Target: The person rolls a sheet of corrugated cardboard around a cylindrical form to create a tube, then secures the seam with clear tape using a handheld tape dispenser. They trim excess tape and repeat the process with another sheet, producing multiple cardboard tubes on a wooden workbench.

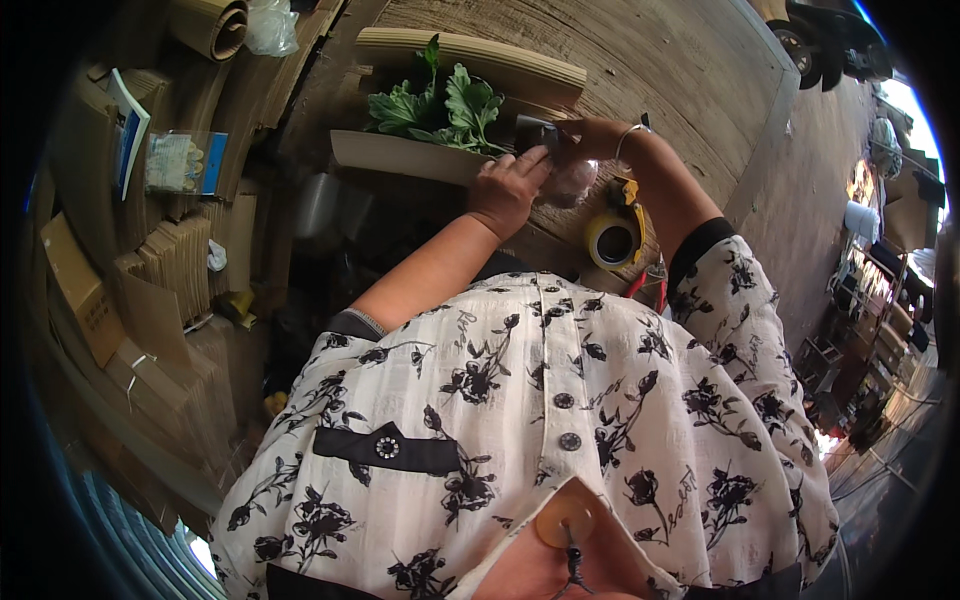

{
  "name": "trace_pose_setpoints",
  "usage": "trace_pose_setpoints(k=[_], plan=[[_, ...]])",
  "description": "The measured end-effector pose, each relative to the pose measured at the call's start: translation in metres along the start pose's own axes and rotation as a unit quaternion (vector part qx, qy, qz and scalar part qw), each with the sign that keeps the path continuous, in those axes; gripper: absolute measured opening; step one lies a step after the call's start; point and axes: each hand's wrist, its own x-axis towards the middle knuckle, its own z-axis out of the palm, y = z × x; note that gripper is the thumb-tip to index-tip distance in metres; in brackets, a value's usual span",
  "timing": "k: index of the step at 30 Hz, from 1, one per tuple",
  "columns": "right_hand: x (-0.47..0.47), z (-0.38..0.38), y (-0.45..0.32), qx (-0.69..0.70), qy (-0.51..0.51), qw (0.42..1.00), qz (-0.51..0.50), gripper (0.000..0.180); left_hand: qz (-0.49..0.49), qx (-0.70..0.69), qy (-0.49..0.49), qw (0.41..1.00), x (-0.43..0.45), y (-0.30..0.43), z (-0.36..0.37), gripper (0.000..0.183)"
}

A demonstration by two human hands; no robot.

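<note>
A leafy green plant lies on its side in an open, folded piece of cardboard. At its base is a small dark plastic pot or wrapping; which one, I cannot tell. My left hand grips the near side of this dark base, fingers pointing right. From the right, my right hand holds its other end, with part of the fingers hidden. Crumpled clear plastic shows just below my hands. A yellow tape dispenser with a roll of tape lies nearer my body.
The wooden tabletop stretches away to the right. Red-handled pliers or cutters lie close to my right sleeve. Stacks of flat cardboard fill the left side, with a plastic packet on them. Rolled cardboard stands at upper left.
</note>
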Motion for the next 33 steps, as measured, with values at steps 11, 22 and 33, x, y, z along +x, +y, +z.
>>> trace_pose_setpoints(k=[11, 22, 33], plan=[[0.019, -0.014, -0.099, -0.293, 0.264, 0.919, 0.017, 0.030, 0.012, -0.023, 0.009, 1.000, 0.006, 0.016, -0.003, 0.047], [-0.085, -0.039, 0.015, -0.144, 0.286, 0.925, 0.204, 0.079, -0.025, -0.051, -0.057, 0.997, 0.035, -0.012, 0.005, 0.053], [-0.020, 0.065, 0.008, 0.095, 0.322, 0.942, -0.009, 0.105, 0.046, 0.055, -0.036, 0.997, 0.055, -0.024, -0.016, 0.038]])
